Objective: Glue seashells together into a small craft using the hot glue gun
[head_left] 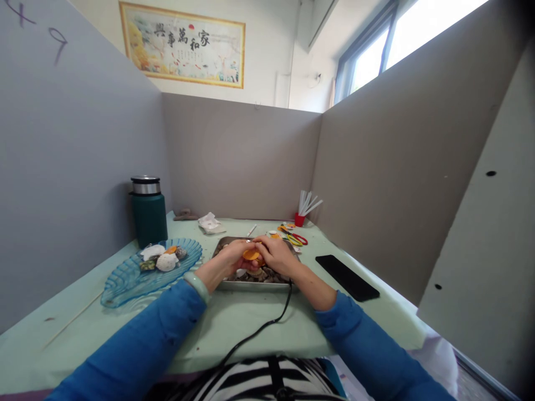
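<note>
My left hand (234,256) and my right hand (272,252) meet above a metal tray (251,287) filled with shells and small stones. Between them is an orange piece (251,254), which looks like a shell. The fingers of my left hand curl under it, and those of my right hand close over it from the other side. Part of the piece is hidden by the fingers. A second orange bit shows just beneath my right fingers; I cannot tell whether it is separate. A pale bangle circles my left wrist.
A blue shell-shaped dish (121,284) holds several shells at left, beside a green bottle (149,218) and a thin stick (71,321). Scissors (297,239), a red cup (300,220) of white strips and a black phone (346,277) lie right. A black cable (259,328) crosses the front.
</note>
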Action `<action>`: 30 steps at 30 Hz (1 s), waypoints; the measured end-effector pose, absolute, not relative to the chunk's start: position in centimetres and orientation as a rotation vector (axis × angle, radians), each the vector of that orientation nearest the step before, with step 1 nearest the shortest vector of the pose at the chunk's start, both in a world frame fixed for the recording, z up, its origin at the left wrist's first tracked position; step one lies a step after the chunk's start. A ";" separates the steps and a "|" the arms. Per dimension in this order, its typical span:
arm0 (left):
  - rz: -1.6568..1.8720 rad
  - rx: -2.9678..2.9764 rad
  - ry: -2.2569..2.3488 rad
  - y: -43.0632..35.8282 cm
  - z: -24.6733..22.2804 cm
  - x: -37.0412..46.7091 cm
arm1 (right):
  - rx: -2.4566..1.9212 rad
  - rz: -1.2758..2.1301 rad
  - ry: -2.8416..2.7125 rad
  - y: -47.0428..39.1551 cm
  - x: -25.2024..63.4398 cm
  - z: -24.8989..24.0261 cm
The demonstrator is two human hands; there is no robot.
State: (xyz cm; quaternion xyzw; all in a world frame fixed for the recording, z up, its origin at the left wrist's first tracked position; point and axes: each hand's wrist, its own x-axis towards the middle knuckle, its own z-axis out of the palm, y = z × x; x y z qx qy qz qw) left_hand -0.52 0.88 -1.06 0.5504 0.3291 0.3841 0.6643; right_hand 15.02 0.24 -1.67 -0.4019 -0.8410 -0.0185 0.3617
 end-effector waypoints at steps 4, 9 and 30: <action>0.864 1.252 0.742 1.0 -1.1 -0.6 | -1.043 -0.055 -2.171 0.2 15.0 -1.6; 0.853 1.295 0.725 1.2 -1.2 -0.8 | -1.043 -0.068 -2.177 0.3 15.1 -1.7; 0.837 1.296 0.787 0.9 -0.8 -0.6 | -1.057 -0.073 -2.213 0.5 15.1 -1.9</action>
